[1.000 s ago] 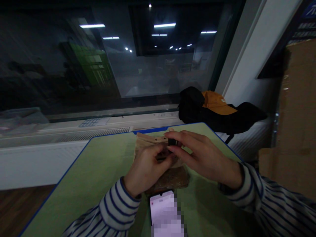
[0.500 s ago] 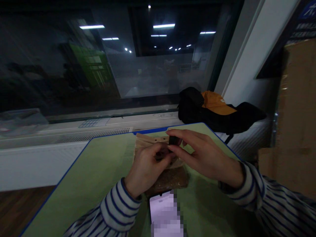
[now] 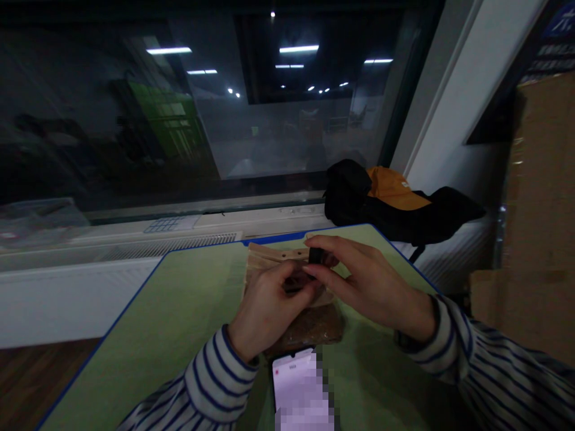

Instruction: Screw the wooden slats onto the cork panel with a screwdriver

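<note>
So the green desk (image 3: 193,299) with the blue edge is pushed up by a big dark window (image 3: 278,137), with a white radiator (image 3: 112,293) below the sill. On the sill: some crumpled clear plastic (image 3: 42,221) at the far left and a sheet with a blue grid (image 3: 168,224). Just past the desk's far right corner there's a black bag (image 3: 359,212) with an orange cap (image 3: 390,187) on top, and a tall cardboard box (image 3: 543,191) stands off to the right. Nearest the person, a phone (image 3: 294,383) lies on the desk with its screen lit, right below a brown packet (image 3: 318,326) in shiny plastic.

The small black piece (image 3: 315,255) is up between the fingertips of the right hand (image 3: 368,275), pinched by thumb and fingers just over a tan sheet (image 3: 267,256) with little holes in it. The left hand (image 3: 269,299) is right beside it, fingers curled in and covering a good chunk of that sheet; can't tell if they're actually gripping anything.

Writing-wise, the dark poster (image 3: 507,102) has white characters plus a blue patch, cut off and too dim for me to read. The cap's pale tag and the phone's header are too tiny, and the lower screen's pixelated.
</note>
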Demonstrator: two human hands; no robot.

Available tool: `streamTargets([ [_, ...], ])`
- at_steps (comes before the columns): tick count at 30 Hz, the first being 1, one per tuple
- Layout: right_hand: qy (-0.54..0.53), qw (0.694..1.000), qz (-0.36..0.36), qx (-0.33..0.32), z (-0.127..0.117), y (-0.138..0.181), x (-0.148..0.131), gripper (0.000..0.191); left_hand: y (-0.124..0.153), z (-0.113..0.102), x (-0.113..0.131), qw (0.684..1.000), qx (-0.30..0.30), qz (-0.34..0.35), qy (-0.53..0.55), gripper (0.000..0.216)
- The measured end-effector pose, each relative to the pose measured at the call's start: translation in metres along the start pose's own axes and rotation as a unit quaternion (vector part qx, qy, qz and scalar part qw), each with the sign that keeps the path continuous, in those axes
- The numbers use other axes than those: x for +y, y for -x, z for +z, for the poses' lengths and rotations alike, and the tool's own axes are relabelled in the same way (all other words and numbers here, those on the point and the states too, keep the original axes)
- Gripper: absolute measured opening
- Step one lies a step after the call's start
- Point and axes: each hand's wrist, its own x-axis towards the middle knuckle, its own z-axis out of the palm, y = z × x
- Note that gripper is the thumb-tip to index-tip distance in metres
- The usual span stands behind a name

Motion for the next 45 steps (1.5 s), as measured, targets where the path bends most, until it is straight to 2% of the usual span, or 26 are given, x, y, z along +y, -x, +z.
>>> streamTargets([
  [8,0.022,0.999,-0.014,-0.031,-0.0045,-0.0036,-0.0029,0.042,0.0009,-0.0012,-0.0075,1.000,0.000,0.003,0.006,0.008],
  [12,0.027,0.998,-0.030,-0.053,-0.0057,-0.0041,-0.0039,0.032,0.0004,-0.0022,-0.0093,1.000,-0.007,0.009,0.017,0.010],
  [21,0.021,0.999,-0.031,-0.031,-0.0032,-0.0023,-0.0004,0.030,0.0001,-0.0007,-0.0024,1.000,-0.019,0.008,-0.006,0.010],
  [29,0.023,0.999,-0.009,-0.029,-0.0038,-0.0017,-0.0009,0.031,0.0009,0.0006,-0.0037,1.000,0.014,0.005,0.012,0.010],
  [34,0.021,0.999,-0.010,-0.041,-0.0054,-0.0031,-0.0036,0.039,-0.0001,-0.0012,-0.0067,1.000,0.001,0.006,0.018,0.010],
  [45,0.011,1.000,-0.005,-0.029,-0.0029,-0.0012,0.0000,0.032,-0.0007,-0.0025,-0.0015,1.000,-0.012,0.021,0.004,0.010],
])
